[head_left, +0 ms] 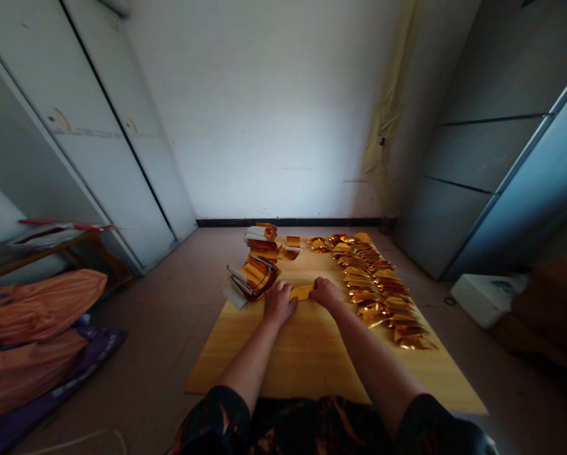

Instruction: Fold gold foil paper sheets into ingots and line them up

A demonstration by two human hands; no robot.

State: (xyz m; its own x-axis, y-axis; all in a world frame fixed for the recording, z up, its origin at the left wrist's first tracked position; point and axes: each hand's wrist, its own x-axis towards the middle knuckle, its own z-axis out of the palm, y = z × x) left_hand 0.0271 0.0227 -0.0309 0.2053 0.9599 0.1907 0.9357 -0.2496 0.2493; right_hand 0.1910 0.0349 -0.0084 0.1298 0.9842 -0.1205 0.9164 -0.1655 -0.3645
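A small piece of golden paper lies between my two hands on the wooden table. My left hand is closed at the paper's left end, fingers pressed together. At the right end, my right hand pinches the paper. Stacks of shiny gold sheets stand at the table's left side, just beyond my left hand. To the right, rows of folded gold pieces run along the table's edge.
Loose gold sheets lie near the far edge. Orange cloth and a purple bag are at the left. A white box sits on the floor at the right, near a grey cabinet. A wall stands ahead.
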